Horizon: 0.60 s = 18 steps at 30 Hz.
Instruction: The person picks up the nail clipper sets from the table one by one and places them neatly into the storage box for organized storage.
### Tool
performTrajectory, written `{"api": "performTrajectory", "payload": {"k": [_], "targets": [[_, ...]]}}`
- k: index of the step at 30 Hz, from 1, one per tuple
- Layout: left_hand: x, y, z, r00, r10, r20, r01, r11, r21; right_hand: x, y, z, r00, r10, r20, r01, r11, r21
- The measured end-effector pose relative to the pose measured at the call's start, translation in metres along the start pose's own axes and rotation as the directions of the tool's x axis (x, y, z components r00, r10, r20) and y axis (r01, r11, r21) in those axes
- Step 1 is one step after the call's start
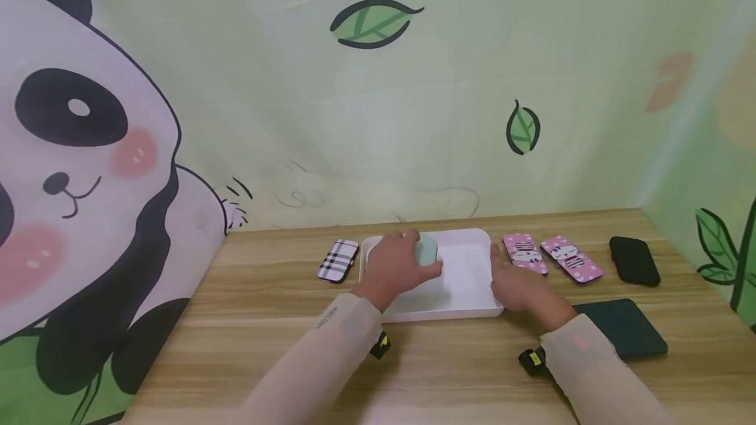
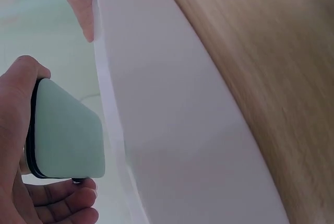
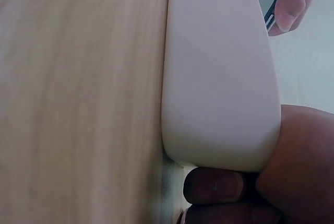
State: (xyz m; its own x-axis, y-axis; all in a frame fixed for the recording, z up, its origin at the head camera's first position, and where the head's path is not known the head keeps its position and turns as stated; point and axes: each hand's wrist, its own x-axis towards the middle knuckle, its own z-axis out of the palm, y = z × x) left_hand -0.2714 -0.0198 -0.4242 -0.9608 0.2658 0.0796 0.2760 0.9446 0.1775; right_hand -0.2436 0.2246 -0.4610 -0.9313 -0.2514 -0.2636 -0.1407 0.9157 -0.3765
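A small mint-green case point(image 1: 426, 250) with a black rim is in my left hand point(image 1: 392, 264), held over the left part of a white tray point(image 1: 469, 281). In the left wrist view the thumb and fingers grip the case point(image 2: 68, 130) by its edges, tilted above the tray's rim; a small dark clasp shows on its side. My right hand point(image 1: 525, 287) holds the tray's right end. There the thumb lies over the rim and the fingers curl against the outside of the wall, as the right wrist view shows.
Left of the tray lies a plaid case point(image 1: 338, 260). To its right are two pink cat-print cases point(image 1: 524, 253) and a black case point(image 1: 634, 260). A dark flat pad point(image 1: 632, 330) lies partly behind the right forearm. A printed cloth point(image 1: 295, 117) hangs behind the wooden table point(image 1: 248, 320).
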Motion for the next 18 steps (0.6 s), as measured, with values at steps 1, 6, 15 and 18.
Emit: {"api": "performTrajectory", "payload": {"k": [1, 6, 15, 18], "targets": [[0.001, 0.001, 0.001, 1.000, 0.000, 0.001, 0.000, 1.000, -0.001, 0.000, 0.000, -0.001, 1.000, 0.002, 0.001, -0.002, 1.000, -0.001], [0.003, 0.006, 0.005, 1.000, 0.014, 0.025, -0.014, 0.999, 0.031, 0.001, 0.000, -0.001, 1.000, 0.006, 0.004, -0.006, 1.000, -0.003], [0.003, 0.011, 0.016, 0.997, 0.053, 0.061, -0.059, 0.993, 0.102, 0.001, 0.001, 0.000, 1.000, 0.002, 0.002, -0.002, 1.000, 0.007], [0.003, 0.013, 0.019, 0.996, 0.055, 0.065, -0.062, 0.992, 0.114, 0.001, 0.001, 0.000, 1.000, 0.000, 0.001, 0.000, 1.000, 0.006]]}}
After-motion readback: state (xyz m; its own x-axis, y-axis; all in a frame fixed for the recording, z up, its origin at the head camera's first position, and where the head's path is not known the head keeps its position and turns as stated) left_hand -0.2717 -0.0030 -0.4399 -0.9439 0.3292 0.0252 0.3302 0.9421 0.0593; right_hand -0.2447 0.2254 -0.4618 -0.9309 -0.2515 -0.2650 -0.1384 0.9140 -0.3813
